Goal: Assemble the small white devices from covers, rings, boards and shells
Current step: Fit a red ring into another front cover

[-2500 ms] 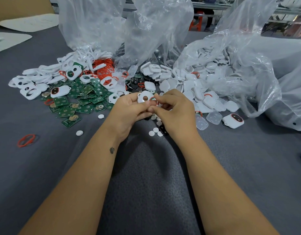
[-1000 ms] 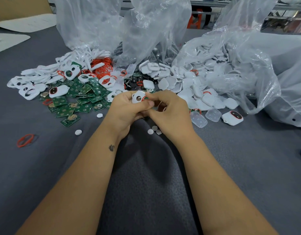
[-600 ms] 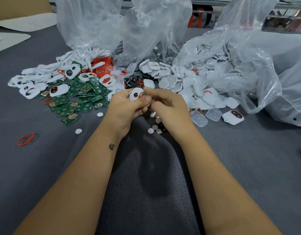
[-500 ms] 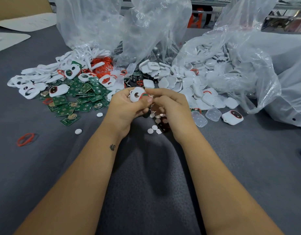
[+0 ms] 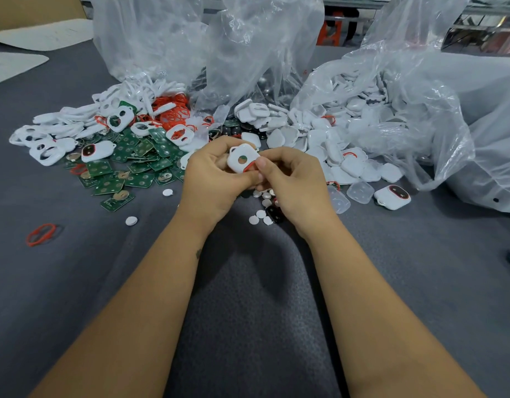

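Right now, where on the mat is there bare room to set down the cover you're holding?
Bare grey mat lies left of the left forearm, past the stray red ring, and right of the right forearm, below the finished device. Crowded: green boards, white shells and small discs ahead of both hands.

Dark grey felt-like tabletop (image 5: pixel 248 326) fills most of view. Tan cardboard (image 5: pixel 32 8) top left w/ white sheets (image 5: pixel 44 35) beside. Orange stool (image 5: pixel 331 30) & metal shelving (image 5: pixel 483 27) far back.
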Demonstrator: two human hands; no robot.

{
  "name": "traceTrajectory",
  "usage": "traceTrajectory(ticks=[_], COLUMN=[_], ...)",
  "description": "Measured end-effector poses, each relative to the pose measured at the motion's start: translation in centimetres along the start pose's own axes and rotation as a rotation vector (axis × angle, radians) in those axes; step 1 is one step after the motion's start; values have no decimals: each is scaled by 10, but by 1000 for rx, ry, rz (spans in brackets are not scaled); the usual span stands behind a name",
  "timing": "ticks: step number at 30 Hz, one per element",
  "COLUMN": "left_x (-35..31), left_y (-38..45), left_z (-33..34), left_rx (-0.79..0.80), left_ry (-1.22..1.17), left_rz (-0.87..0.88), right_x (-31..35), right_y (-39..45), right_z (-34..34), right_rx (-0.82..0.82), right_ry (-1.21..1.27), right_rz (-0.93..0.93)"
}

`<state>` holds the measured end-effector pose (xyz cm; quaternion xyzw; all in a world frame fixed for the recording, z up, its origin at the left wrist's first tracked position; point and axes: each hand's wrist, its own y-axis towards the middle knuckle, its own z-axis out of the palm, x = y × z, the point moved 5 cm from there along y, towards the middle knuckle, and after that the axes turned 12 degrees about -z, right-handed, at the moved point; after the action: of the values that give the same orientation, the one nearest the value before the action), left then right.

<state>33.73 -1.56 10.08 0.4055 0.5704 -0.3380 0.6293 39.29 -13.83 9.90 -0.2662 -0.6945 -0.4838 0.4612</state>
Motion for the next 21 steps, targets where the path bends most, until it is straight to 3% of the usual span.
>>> traceTrajectory(ticks=[5,10,15,21], left_x=[2,7,8,7], left_y=[1,1,3,3], left_z=[1,5,1,4], left_rx=[9,149,87,72], left_ry=[24,-85,-82,24], left_rz=[-15,-126,-122,-72], right_x=[0,-4,-2,-6], right_y=[-1,0,-2,-3], right_z=[-1,-4,-1,-1], right_rx=[-13,-56,5,-36], right_ry=[-28,36,165,65], right_rz=[6,91,120,146])
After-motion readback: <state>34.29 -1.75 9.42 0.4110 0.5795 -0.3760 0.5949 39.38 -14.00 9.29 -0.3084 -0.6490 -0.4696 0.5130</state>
